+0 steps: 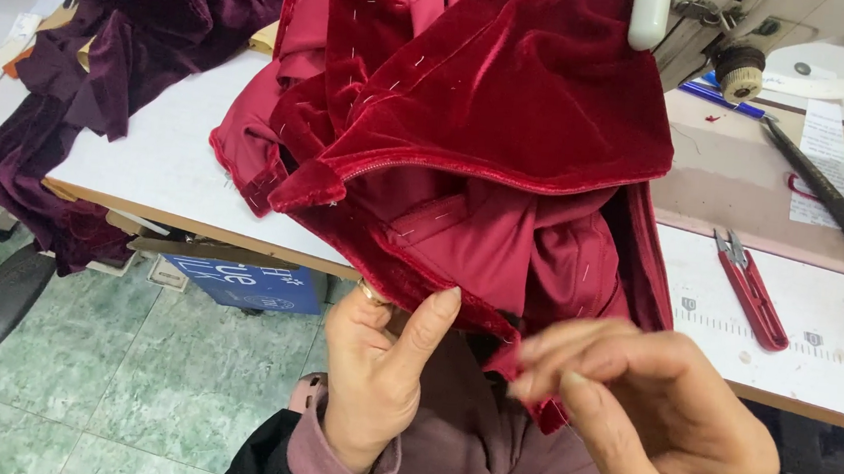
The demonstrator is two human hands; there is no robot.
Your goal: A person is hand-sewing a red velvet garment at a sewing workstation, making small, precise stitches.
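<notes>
I see the left hand (377,364) pinching the lower hem of the red velvet garment (481,121), thumb up against the edge, fingers curled behind it, a ring on one finger. The right hand (659,416) sits just beside it to the right, fingertips (532,371) bunched on a small fold of the same hem — blurred, so I think it grips the cloth but the exact hold is hard to read. The garment rises up and away from both hands, heaped on the white table (157,161), its satin lining showing below the velvet and white basting stitches along the seams. Further left of the left hand, a dark purple velvet pile (116,42) hangs over the table edge, well apart from the red one. Right of the right hand, on the table: red thread snips (751,290), then long dark scissors (836,204) — both untouched. Above them, part of a sewing machine (719,30). Below the left hand, a green tiled floor (129,385) and a blue box (243,283) under the table.
</notes>
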